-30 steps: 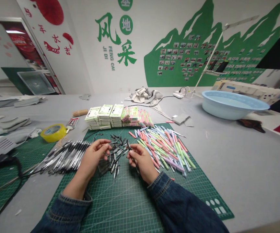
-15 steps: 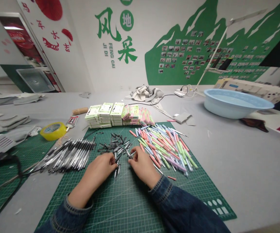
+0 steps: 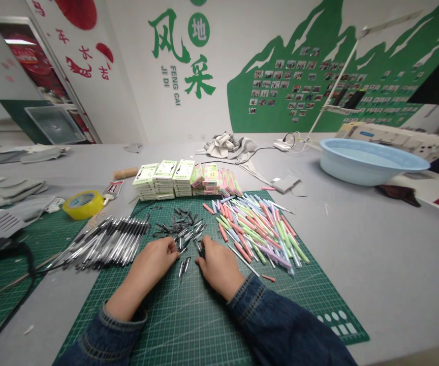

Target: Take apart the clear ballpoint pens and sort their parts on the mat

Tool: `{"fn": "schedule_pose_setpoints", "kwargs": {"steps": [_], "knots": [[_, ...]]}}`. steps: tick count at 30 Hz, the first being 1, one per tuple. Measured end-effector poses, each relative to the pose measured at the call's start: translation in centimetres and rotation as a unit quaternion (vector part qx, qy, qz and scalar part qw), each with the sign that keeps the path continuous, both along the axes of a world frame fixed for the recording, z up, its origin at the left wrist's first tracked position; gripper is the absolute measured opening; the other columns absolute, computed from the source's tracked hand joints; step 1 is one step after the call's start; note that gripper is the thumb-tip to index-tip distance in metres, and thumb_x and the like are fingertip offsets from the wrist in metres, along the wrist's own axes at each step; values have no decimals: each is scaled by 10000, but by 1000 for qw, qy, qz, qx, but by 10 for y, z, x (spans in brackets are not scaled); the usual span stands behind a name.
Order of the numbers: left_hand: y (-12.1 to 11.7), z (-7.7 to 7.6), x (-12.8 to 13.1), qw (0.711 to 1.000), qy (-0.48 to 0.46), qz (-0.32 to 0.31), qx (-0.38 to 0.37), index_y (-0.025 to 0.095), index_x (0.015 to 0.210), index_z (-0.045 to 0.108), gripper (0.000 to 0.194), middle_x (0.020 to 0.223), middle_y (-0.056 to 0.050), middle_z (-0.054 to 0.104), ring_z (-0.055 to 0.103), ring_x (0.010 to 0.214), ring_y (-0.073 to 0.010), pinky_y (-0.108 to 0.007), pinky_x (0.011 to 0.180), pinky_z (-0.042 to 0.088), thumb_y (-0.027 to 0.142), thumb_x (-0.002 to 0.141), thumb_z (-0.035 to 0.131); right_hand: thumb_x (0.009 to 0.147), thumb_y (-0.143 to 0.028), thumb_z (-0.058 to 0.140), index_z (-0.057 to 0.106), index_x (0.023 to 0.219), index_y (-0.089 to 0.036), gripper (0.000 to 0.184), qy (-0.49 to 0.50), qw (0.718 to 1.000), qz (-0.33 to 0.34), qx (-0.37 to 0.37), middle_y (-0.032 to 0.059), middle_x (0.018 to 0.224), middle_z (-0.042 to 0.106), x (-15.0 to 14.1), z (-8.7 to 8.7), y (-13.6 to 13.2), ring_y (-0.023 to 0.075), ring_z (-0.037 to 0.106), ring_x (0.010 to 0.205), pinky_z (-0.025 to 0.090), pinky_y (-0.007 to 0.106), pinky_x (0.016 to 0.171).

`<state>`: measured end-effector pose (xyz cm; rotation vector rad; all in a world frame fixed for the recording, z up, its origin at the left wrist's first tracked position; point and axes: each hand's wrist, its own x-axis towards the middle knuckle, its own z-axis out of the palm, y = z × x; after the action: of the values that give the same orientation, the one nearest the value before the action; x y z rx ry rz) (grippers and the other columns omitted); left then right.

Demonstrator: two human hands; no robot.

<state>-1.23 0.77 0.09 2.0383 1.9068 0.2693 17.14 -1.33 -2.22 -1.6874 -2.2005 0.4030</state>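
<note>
A loose heap of short black-and-silver pen caps (image 3: 183, 223) lies on the green cutting mat (image 3: 189, 315). My left hand (image 3: 156, 262) is at the near left side of the heap, its fingers curled together; whatever they pinch is hidden. My right hand (image 3: 219, 264) is closed opposite it, with a black pen cap (image 3: 199, 248) showing at the fingertips. Between the hands, two caps (image 3: 184, 268) lie side by side, apart from the heap. To the left is a row of clear pens with black grips (image 3: 116, 241). Pastel-coloured pens (image 3: 257, 229) are piled to the right.
Stacked small boxes (image 3: 166, 178) stand behind the mat. Yellow tape (image 3: 83, 205) and a glue tube (image 3: 113, 189) are at the left. A blue basin (image 3: 372, 165) sits at the back right, and crumpled cloth (image 3: 227, 146) lies by the wall.
My left hand has drawn slightly back to the left, away from the two separate caps. My right hand has shifted a little left and lower, its fingers more closed over the cap.
</note>
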Motion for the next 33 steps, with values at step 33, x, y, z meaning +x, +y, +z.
{"fn": "schedule_pose_setpoints", "kwargs": {"steps": [33], "knots": [[-8, -3, 22, 889, -449, -30, -80, 176, 845, 567, 192, 635, 10, 617, 575, 545, -131, -237, 525, 423, 341, 750, 591, 746, -304, 648, 562, 848, -190, 176, 618, 759, 48, -200, -54, 605, 543, -4, -5, 17, 83, 463, 476, 339, 198, 446]]}}
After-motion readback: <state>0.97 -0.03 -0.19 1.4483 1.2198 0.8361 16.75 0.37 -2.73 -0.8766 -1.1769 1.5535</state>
